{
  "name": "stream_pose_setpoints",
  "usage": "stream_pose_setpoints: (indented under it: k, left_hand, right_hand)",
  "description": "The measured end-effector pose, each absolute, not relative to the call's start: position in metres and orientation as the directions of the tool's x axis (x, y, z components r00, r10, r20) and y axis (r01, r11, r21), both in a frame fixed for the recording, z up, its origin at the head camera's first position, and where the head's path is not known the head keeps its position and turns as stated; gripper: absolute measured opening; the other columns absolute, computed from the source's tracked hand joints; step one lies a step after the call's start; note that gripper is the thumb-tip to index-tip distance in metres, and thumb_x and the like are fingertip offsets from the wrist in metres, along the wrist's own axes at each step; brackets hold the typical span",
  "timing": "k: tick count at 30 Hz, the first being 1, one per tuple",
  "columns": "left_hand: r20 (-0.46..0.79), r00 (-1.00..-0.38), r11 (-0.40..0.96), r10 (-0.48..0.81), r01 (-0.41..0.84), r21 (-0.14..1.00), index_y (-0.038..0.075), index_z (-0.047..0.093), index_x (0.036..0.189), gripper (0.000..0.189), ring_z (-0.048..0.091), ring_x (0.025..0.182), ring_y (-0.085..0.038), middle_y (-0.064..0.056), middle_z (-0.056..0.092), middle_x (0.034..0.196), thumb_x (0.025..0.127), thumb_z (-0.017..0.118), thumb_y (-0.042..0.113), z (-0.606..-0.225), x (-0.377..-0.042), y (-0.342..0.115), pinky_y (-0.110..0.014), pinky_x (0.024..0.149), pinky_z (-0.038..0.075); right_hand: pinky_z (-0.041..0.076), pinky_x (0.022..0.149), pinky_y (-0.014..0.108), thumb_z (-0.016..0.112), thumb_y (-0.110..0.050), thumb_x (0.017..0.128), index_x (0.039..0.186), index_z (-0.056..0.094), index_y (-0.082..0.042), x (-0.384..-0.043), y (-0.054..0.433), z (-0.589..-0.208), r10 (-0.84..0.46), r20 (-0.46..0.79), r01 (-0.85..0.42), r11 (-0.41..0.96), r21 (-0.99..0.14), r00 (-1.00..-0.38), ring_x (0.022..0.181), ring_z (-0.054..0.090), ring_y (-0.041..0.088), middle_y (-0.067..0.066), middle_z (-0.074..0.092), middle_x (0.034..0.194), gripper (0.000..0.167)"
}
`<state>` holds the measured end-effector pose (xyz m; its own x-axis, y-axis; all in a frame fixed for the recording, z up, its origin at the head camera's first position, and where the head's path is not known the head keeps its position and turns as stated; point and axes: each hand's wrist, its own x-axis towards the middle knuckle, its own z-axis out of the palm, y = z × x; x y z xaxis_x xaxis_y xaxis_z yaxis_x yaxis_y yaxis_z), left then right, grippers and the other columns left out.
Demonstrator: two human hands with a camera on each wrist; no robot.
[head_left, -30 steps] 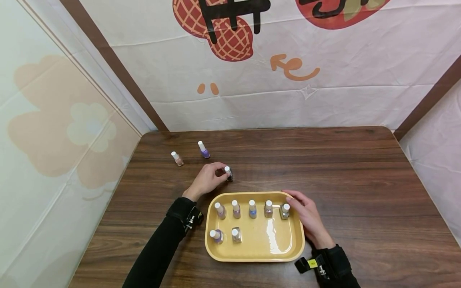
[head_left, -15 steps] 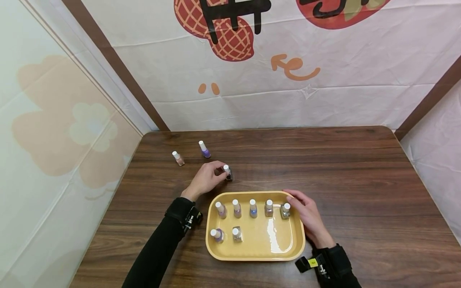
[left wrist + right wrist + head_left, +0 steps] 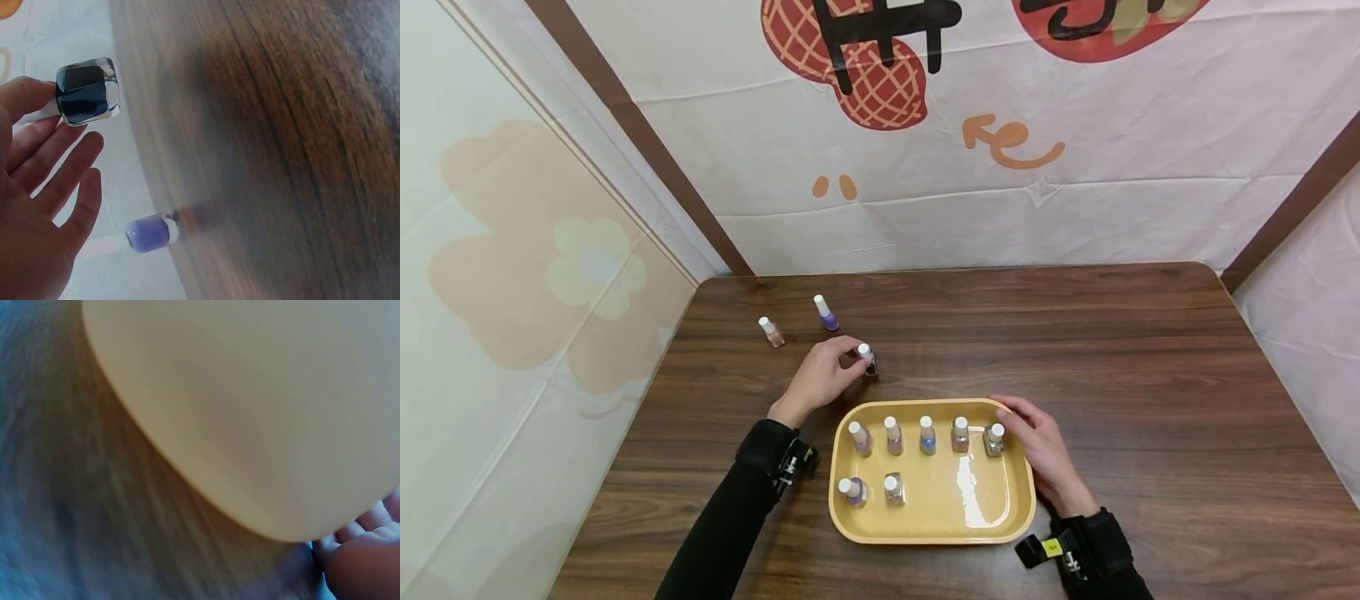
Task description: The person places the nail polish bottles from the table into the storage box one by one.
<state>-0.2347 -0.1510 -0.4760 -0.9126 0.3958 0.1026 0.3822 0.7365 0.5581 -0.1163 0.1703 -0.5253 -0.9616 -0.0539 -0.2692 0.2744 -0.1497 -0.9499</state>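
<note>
Pale printed cloth (image 3: 917, 225) hangs behind a brown wood-grain desk (image 3: 1150, 375). On it the head view shows a yellow tray (image 3: 932, 533) with seven capped bottles (image 3: 928, 440) inside, five along the far side and two nearer; the left wrist view shows none of these. That closer view shows instead how the left hand (image 3: 818, 375) pinches the dark bottle (image 3: 868, 360): its grip is narrow, thumb and fingertips on the white cap, the other fingers loosely spread. The bottle is beyond the tray's far left part, cap up, its long axis close to upright and roughly parallel to that of the purple bottle (image 3: 827, 315) standing farther back, near a pinkish bottle (image 3: 772, 332). Whether its base touches the desk I can't fairly tell.

The right hand (image 3: 1037, 450) holds the tray's far right corner, thumb at the rim, fingers outside. In the blurred right wrist view its fingers are cut off by the frame, and the tray's underside hides part of them.
</note>
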Motion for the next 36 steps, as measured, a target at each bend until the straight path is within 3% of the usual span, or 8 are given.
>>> stream_pose_setpoints:
  k: [36]
  left_hand:
    - [0.292,-0.881,0.785,0.373,0.468,0.407,0.01,0.07,0.107,0.021,0.062,0.1,-0.022,-0.007,0.07,0.107,0.09,0.067,0.023,-0.424,-0.187,-0.147,-0.04,0.081,0.051]
  right_hand:
    - [0.054,0.085,0.025,0.061,-0.031,0.095,0.132,0.053,0.0,-0.117,0.17,-0.527,-0.052,-0.266,0.271,-0.159,-0.949,-0.962,0.102,0.063,0.008,0.0,0.059,0.119,0.049]
